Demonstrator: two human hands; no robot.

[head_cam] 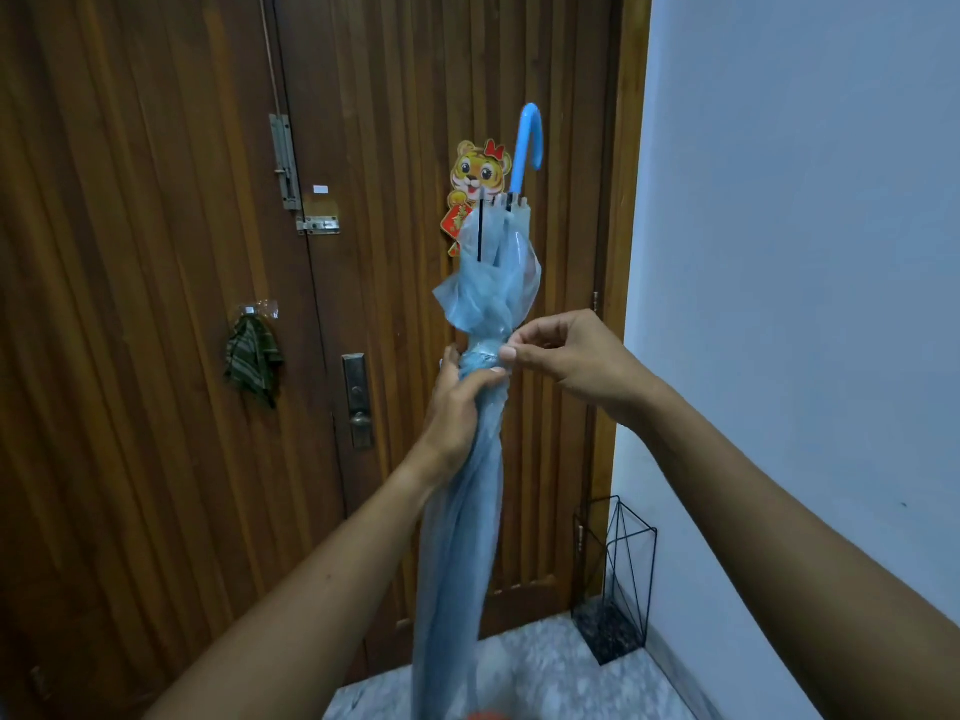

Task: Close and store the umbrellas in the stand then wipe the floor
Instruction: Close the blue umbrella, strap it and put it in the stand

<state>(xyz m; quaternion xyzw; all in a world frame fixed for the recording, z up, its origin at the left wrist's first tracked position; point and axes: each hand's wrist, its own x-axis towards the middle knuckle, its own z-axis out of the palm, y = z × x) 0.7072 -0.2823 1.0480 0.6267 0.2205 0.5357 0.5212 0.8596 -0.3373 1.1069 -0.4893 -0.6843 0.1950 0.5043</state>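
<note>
With your left hand [457, 407] clenched around the furled pale-blue translucent plastic umbrella [467, 485], held handle-up before the wooden door [156, 252], keep that squeeze while your right-hand fingers [508, 352], pinching its strap, cinch it tight.

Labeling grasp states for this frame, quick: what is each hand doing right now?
Left hand: closed around the folded blue umbrella, gripping its gathered canopy.
Right hand: fingers pinched at the umbrella's wrap; likely the tie strap, too small to tell.
</note>
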